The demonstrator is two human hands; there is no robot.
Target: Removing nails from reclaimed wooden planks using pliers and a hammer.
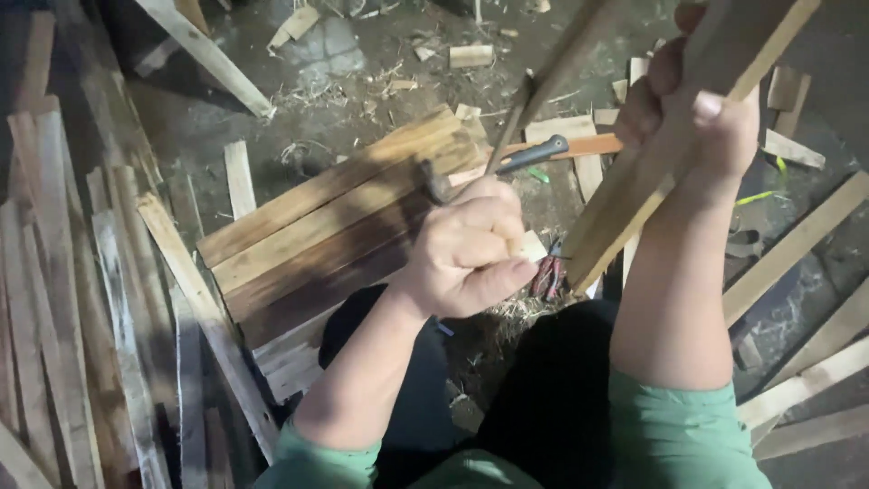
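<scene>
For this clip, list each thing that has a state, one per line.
Left hand: closed in a fist around a thin stick.
Right hand: gripping wooden slats, raised and tilted.
Hammer: lying unheld on the stacked boards.
Loose slats: piled on the floor.

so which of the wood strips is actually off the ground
The pale strip gripped in the right hand, held slanting above the lap; the other strips all lie on the ground.

We see our right hand gripping a bare, pale wooden slat, matt and rough-sawn. Our left hand closes on a thin wooden stick. Beyond it, a dull metal hammer lies on unfinished brown planks.
</scene>
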